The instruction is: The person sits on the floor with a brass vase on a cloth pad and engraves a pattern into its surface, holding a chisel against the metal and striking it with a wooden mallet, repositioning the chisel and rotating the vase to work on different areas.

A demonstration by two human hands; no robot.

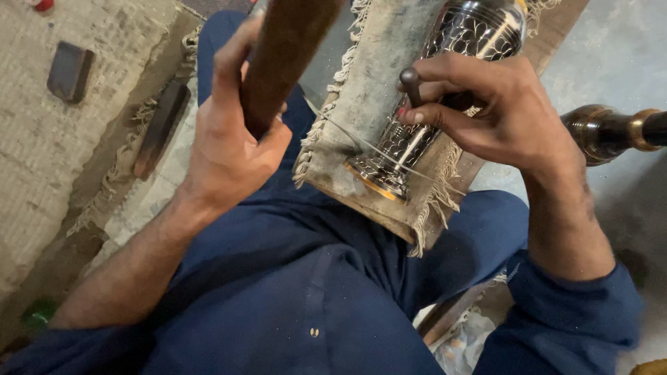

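Vase: an engraved metal vase (445, 83) with a dark floral pattern lies on its side on a padded board across the person's lap, in the upper middle of the view.
Long axis: it runs from lower left to upper right; the brass-rimmed foot points toward the person, and the wider body runs out past the top edge.
Punch: a thin steel punch (411, 118) stands tilted on the narrow waist of the vase, its rounded head uppermost.
Right hand: the right hand (486, 114) pinches the punch between thumb and fingers and lies over the vase.
Left hand: the left hand (233, 139) is wrapped tightly around a thick brown wooden mallet (285, 55), raised just left of the vase.
Padding: a grey fringed cloth (361, 97) covers the wooden board (389, 219) under the vase.
Around: a second dark metal piece with a brass band (611, 132) lies at the right on the grey floor; a dark block (68, 71) and a long dark bar (161, 128) rest on the matting at left.
Room: the board's near edge hangs over the blue-clad knees; open floor shows at upper right.
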